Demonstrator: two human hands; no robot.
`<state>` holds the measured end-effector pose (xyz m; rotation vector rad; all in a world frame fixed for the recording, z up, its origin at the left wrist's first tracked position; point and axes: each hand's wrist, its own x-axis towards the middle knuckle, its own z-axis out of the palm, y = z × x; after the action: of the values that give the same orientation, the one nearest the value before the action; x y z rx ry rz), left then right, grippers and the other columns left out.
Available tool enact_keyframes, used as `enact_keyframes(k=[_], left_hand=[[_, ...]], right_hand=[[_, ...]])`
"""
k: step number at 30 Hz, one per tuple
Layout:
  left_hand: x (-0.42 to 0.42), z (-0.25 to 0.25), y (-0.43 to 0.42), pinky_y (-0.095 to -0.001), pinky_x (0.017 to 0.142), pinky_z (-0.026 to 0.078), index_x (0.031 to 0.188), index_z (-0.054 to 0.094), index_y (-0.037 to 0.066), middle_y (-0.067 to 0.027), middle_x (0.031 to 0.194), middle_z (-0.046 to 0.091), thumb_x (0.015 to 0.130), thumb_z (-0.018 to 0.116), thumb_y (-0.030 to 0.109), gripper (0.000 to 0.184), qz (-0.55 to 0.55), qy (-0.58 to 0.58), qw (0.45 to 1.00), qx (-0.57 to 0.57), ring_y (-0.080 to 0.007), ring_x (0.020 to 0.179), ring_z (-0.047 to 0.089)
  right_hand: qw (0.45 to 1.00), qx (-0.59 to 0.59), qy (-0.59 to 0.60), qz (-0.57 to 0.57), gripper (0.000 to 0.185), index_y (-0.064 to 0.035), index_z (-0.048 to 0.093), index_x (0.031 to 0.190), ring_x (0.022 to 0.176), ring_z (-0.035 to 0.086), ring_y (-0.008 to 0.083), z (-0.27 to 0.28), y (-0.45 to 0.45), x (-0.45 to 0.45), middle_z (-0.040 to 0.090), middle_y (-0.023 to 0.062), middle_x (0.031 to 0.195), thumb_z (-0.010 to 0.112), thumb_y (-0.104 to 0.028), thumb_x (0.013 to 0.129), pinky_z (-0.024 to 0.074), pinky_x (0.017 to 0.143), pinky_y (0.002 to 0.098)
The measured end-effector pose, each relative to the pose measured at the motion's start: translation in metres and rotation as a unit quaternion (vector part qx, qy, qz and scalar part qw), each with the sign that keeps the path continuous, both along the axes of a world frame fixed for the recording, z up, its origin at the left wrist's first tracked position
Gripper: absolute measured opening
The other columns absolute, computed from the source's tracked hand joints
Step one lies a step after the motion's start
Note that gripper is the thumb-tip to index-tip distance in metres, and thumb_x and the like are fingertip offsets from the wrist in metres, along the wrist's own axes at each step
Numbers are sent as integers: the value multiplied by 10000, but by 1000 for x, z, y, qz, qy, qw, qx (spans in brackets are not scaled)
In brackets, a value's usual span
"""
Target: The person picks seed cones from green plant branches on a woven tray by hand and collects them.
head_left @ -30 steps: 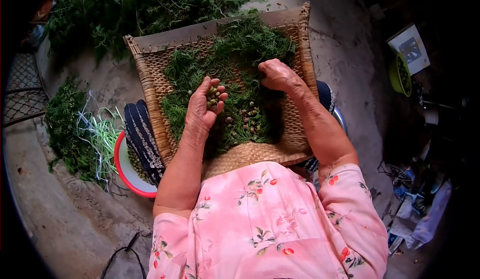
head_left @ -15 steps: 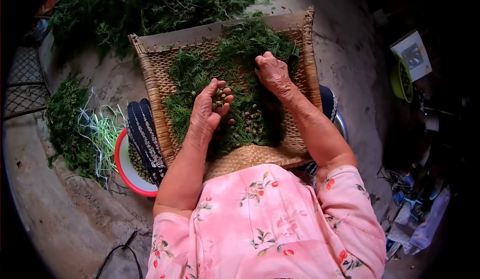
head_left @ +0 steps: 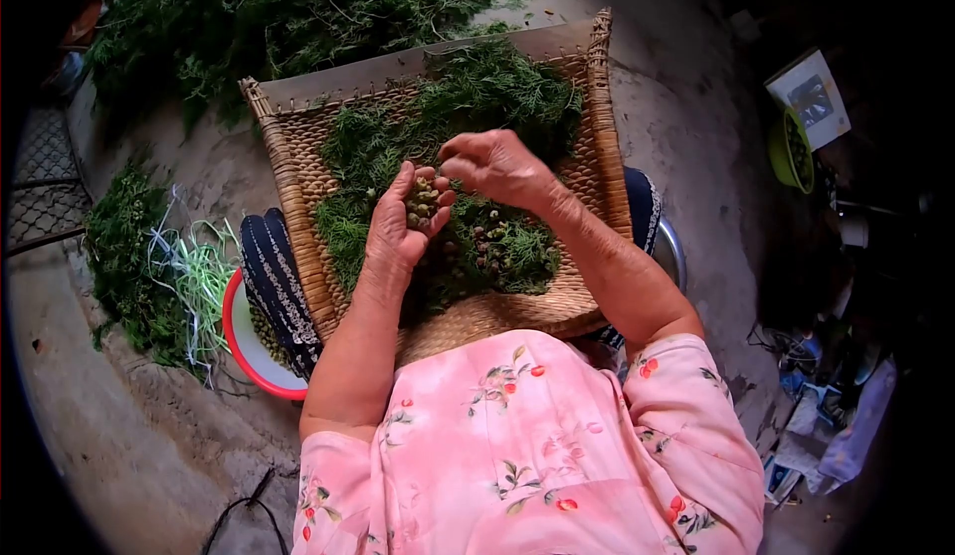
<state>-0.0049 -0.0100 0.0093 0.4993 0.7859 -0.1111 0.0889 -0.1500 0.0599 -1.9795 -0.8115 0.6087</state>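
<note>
A woven winnowing basket (head_left: pixel 603 182) lies across my lap, with feathery green conifer sprigs (head_left: pixel 502 92) spread in it. My left hand (head_left: pixel 396 222) is cupped, palm up, around several small greenish-brown seed cones (head_left: pixel 422 205). Just to its right, my right hand (head_left: pixel 497 167) is closed with the fingertips pinched near the left fingers; whatever they hold is too small or hidden to name. More brownish cones (head_left: pixel 487 235) lie among the sprigs below my right hand.
A red-rimmed white basin (head_left: pixel 236 341) with small green cones stands at my left. Green sprigs (head_left: pixel 134 257) and pale plastic strings (head_left: pixel 199 281) lie on the floor beside it. A large heap of branches (head_left: pixel 269 28) is beyond the basket. At right sits a green bowl (head_left: pixel 791 152).
My right hand has moved left and toward me, from the sprigs at the basket's far right to beside my left hand. My left hand stays cupped around the cones.
</note>
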Motion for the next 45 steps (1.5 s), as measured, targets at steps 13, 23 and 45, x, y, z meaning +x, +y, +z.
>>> enact_keyframes(k=[13, 23, 45], left_hand=[[-1, 1, 4, -214, 434, 516, 958, 588, 81, -63, 851, 625, 878, 580, 327, 259, -24, -13, 999, 21, -157, 665, 633], [-2, 0, 5, -222, 435, 520, 971, 590, 74, -63, 846, 623, 886, 570, 321, 261, -22, -13, 999, 18, -161, 667, 633], [0, -2, 13, -194, 404, 450, 954, 593, 83, -52, 862, 613, 899, 542, 347, 275, 6, -42, 999, -26, -156, 669, 604]], right_hand=[[973, -27, -77, -214, 268, -37, 661, 886, 698, 622, 231, -48, -64, 81, 655, 131, 767, 484, 29, 696, 501, 706, 317], [914, -294, -268, -75, 288, -117, 595, 963, 907, 571, 316, -43, -33, 45, 571, 106, 922, 690, -96, 692, 476, 750, 411], [921, -315, -106, 202, 183, -5, 638, 857, 766, 629, 306, -14, -19, 9, 638, 153, 793, 664, -90, 697, 523, 641, 361]])
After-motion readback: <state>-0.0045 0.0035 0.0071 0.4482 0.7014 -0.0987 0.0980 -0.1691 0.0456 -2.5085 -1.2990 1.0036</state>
